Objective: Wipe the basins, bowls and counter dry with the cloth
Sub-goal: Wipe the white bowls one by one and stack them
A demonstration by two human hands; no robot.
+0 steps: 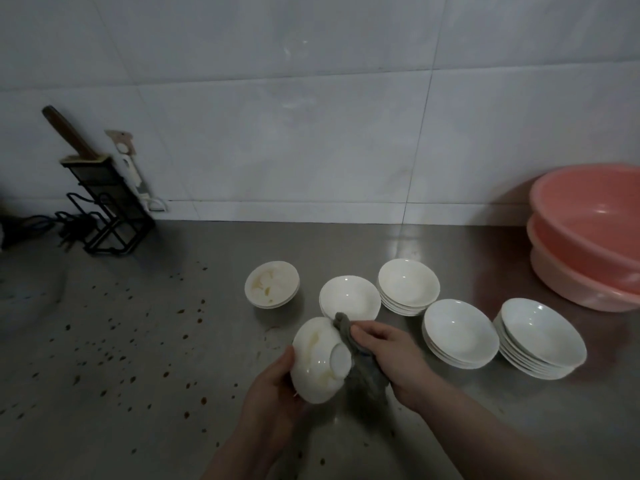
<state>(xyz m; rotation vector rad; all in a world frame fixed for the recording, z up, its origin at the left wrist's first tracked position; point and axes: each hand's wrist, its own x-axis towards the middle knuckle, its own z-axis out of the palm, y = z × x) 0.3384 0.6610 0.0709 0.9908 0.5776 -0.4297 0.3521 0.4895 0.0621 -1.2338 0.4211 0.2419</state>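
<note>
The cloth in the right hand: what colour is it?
Grey, plain with no pattern. The cloth shows best in the head view, pressed against the white bowl.

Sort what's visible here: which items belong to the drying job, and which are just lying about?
Part of the job:
- held bowl in left hand
- grey cloth in right hand
- stacks of white bowls
- stacked pink basins
- steel counter, spotted with droplets

Lying about:
- knife rack with a knife handle
- black cable
</note>
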